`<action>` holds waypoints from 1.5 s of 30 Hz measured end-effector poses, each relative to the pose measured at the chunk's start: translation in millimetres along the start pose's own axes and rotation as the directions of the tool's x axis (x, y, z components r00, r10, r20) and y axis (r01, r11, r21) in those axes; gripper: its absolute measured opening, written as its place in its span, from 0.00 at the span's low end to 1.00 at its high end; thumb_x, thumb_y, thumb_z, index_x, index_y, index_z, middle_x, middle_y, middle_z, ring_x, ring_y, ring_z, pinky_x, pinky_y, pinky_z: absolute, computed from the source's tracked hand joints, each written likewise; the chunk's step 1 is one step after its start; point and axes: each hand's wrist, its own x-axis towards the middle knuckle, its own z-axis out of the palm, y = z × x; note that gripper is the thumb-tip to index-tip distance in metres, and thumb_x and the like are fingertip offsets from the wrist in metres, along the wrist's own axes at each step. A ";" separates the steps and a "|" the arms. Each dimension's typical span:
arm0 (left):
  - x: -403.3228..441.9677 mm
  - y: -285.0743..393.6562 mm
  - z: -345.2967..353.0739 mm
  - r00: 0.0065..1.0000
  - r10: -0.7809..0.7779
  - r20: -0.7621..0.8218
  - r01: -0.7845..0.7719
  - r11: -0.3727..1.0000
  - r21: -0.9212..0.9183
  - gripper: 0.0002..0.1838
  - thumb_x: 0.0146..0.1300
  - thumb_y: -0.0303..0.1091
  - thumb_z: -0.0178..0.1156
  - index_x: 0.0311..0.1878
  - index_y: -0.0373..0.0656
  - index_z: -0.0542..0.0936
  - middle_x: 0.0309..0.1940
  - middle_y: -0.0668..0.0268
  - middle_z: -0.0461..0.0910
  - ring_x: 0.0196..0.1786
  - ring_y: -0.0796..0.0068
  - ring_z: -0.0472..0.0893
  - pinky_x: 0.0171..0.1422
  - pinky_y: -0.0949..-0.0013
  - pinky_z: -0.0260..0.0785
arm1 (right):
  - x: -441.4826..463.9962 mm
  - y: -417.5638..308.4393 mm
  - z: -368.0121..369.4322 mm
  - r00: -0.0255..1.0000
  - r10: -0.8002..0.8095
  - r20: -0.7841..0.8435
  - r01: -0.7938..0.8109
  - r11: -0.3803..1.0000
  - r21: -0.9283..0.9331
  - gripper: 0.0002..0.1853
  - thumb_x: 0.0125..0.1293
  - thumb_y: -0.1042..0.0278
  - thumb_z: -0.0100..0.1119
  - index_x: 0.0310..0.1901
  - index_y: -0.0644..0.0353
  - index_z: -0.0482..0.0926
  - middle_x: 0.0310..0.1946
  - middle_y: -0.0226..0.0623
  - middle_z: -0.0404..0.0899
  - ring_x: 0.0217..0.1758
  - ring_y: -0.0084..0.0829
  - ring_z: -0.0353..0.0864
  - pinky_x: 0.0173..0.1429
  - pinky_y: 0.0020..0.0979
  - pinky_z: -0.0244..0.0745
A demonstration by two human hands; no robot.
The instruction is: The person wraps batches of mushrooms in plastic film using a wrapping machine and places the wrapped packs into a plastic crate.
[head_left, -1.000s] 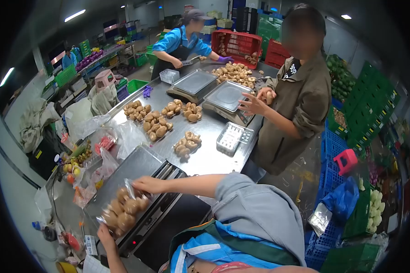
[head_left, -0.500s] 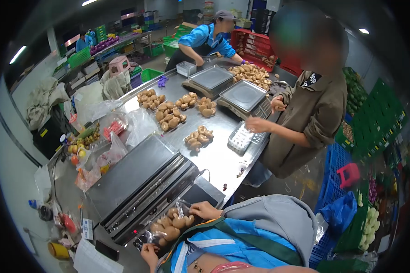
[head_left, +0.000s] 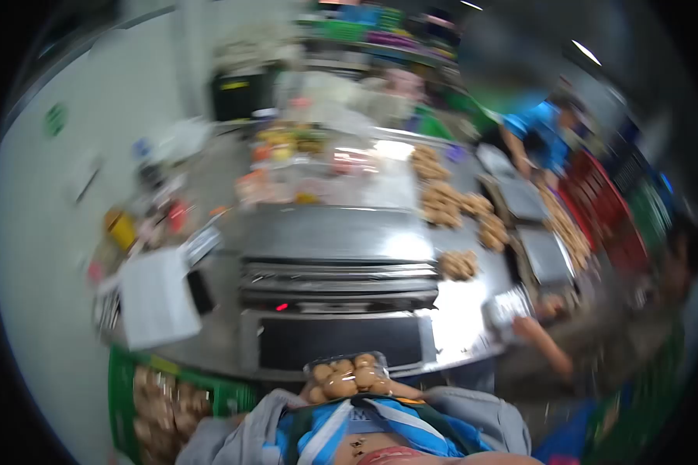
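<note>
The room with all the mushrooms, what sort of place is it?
Probably a food-packing room: there's a wrapped mushroom pack, loose mushroom piles on a metal table, and weighing scales.

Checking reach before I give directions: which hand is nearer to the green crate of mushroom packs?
Left. The left hand is at the held pack's left end, right of the green crate; the right hand is at the other end, farther off.

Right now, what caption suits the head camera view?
A wrapped pack of mushrooms at the wearer's waist, before a metal machine with a red light.
</note>
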 end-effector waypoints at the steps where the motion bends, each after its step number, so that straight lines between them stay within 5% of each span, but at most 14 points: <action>1: 2.0 -4.0 7.2 1.000 0.019 0.015 -0.019 1.000 -0.015 0.16 0.68 0.46 0.47 0.37 0.41 0.69 0.27 0.64 0.68 0.27 0.72 0.73 0.32 0.70 0.65 | 2.7 -6.6 8.4 1.000 -0.011 0.029 0.013 0.998 -0.062 0.14 0.67 0.55 0.49 0.39 0.58 0.77 0.24 0.31 0.76 0.23 0.22 0.70 0.27 0.27 0.65; 13: -17.7 -59.8 75.5 0.949 0.248 -0.196 -0.299 0.906 -0.299 0.17 0.68 0.46 0.47 0.50 0.43 0.66 0.44 0.63 0.65 0.40 0.71 0.74 0.44 0.66 0.66 | 30.0 -57.2 68.7 0.879 0.018 0.477 0.345 0.667 -0.660 0.18 0.65 0.56 0.51 0.46 0.64 0.74 0.33 0.40 0.78 0.32 0.25 0.77 0.34 0.29 0.74; 15: -30.9 -76.4 78.6 0.934 0.240 -0.266 -0.328 0.872 -0.364 0.18 0.68 0.46 0.47 0.52 0.43 0.65 0.46 0.62 0.65 0.42 0.71 0.74 0.46 0.66 0.67 | 45.5 -64.5 79.7 0.765 0.155 0.625 0.410 0.631 -0.659 0.20 0.64 0.56 0.52 0.47 0.65 0.73 0.35 0.41 0.79 0.33 0.26 0.78 0.36 0.30 0.76; 17: -45.5 -89.6 80.9 0.915 0.236 -0.327 -0.364 0.831 -0.420 0.19 0.68 0.46 0.47 0.54 0.43 0.65 0.49 0.62 0.65 0.44 0.70 0.74 0.48 0.65 0.67 | -27.9 -97.8 121.9 0.376 0.256 0.891 0.010 0.960 -0.280 0.27 0.63 0.56 0.54 0.58 0.64 0.64 0.43 0.48 0.76 0.48 0.41 0.78 0.52 0.40 0.75; 21: -63.7 -97.0 80.2 0.873 0.276 -0.402 -0.459 0.745 -0.483 0.21 0.68 0.45 0.47 0.58 0.44 0.64 0.55 0.62 0.64 0.48 0.70 0.74 0.52 0.63 0.67 | -61.4 -85.0 167.3 0.449 0.465 0.763 0.557 0.521 -0.646 0.35 0.50 0.77 0.65 0.61 0.63 0.62 0.49 0.42 0.74 0.51 0.33 0.75 0.59 0.33 0.68; 24: -79.8 -92.4 67.0 0.810 0.322 -0.490 -0.563 0.659 -0.498 0.24 0.68 0.45 0.47 0.62 0.44 0.63 0.59 0.62 0.63 0.51 0.70 0.74 0.55 0.62 0.68 | -37.1 -64.3 168.0 0.407 0.384 0.829 0.599 0.573 -0.560 0.30 0.52 0.77 0.61 0.59 0.65 0.64 0.49 0.40 0.74 0.51 0.28 0.75 0.57 0.31 0.70; 29: -163.0 -77.7 33.2 0.507 0.540 -0.672 -0.839 0.489 -0.240 0.33 0.65 0.46 0.51 0.69 0.44 0.53 0.65 0.59 0.58 0.55 0.68 0.74 0.58 0.64 0.68 | -41.0 -14.2 217.3 0.671 -0.136 0.729 0.634 0.616 -0.468 0.27 0.54 0.76 0.56 0.56 0.68 0.60 0.49 0.47 0.70 0.50 0.36 0.74 0.52 0.34 0.73; 32: -187.3 -79.1 -7.1 0.002 0.637 -0.770 -0.706 0.546 0.450 0.47 0.54 0.53 0.63 0.69 0.40 0.51 0.62 0.55 0.63 0.64 0.62 0.64 0.66 0.61 0.59 | -56.5 44.2 266.7 0.420 -0.113 0.900 0.780 0.552 -0.294 0.43 0.47 0.75 0.65 0.62 0.62 0.48 0.55 0.42 0.57 0.60 0.35 0.59 0.64 0.36 0.56; 33: -187.1 -106.2 -54.9 0.175 0.522 -0.835 -0.682 0.676 0.280 0.41 0.57 0.49 0.62 0.67 0.40 0.56 0.60 0.57 0.66 0.62 0.63 0.67 0.64 0.61 0.62 | -58.1 55.6 281.4 0.387 -0.058 0.920 0.667 0.706 -0.237 0.45 0.48 0.75 0.65 0.65 0.61 0.46 0.57 0.42 0.57 0.61 0.34 0.58 0.65 0.35 0.55; 35: -238.5 -111.4 -59.5 0.344 0.316 -0.884 -0.928 0.255 -0.271 0.33 0.60 0.44 0.59 0.64 0.40 0.60 0.56 0.58 0.69 0.58 0.66 0.71 0.60 0.63 0.66 | -55.2 73.5 294.4 0.271 0.126 0.954 0.688 0.668 -0.283 0.47 0.53 0.73 0.63 0.69 0.61 0.41 0.59 0.46 0.59 0.61 0.34 0.62 0.64 0.36 0.57; 37: -283.5 -139.9 -82.5 0.310 0.228 -0.923 -0.951 0.070 -0.302 0.27 0.63 0.40 0.56 0.62 0.41 0.63 0.54 0.59 0.70 0.54 0.70 0.73 0.55 0.65 0.70 | -68.1 74.5 306.3 0.337 0.174 0.925 0.642 0.676 -0.361 0.43 0.58 0.71 0.61 0.68 0.63 0.44 0.55 0.44 0.66 0.56 0.33 0.69 0.60 0.34 0.63; 38: -283.2 -189.5 -126.3 -0.101 0.125 -0.987 -0.960 0.246 0.130 0.25 0.60 0.39 0.58 0.59 0.40 0.67 0.50 0.59 0.73 0.48 0.72 0.75 0.49 0.65 0.73 | -63.3 76.0 307.6 0.387 0.170 0.906 0.612 0.687 -0.391 0.39 0.61 0.70 0.59 0.68 0.62 0.46 0.52 0.42 0.68 0.53 0.32 0.71 0.58 0.32 0.65; 40: -384.3 -173.0 -101.3 -0.304 -0.045 -0.952 -0.638 0.752 0.168 0.25 0.52 0.40 0.63 0.51 0.37 0.72 0.42 0.59 0.78 0.43 0.71 0.77 0.48 0.68 0.71 | -52.0 75.3 305.6 0.466 0.141 0.874 0.594 0.682 -0.427 0.28 0.64 0.72 0.55 0.63 0.63 0.57 0.43 0.39 0.75 0.46 0.30 0.76 0.54 0.30 0.69; 45: -446.3 -294.3 -140.4 -0.649 0.047 -0.760 0.175 0.981 -0.089 0.44 0.41 0.59 0.68 0.55 0.37 0.67 0.41 0.50 0.79 0.43 0.57 0.80 0.46 0.60 0.71 | -28.7 79.6 289.4 0.532 0.186 0.826 0.558 0.657 -0.507 0.22 0.63 0.73 0.57 0.58 0.63 0.64 0.39 0.36 0.76 0.43 0.25 0.75 0.51 0.26 0.69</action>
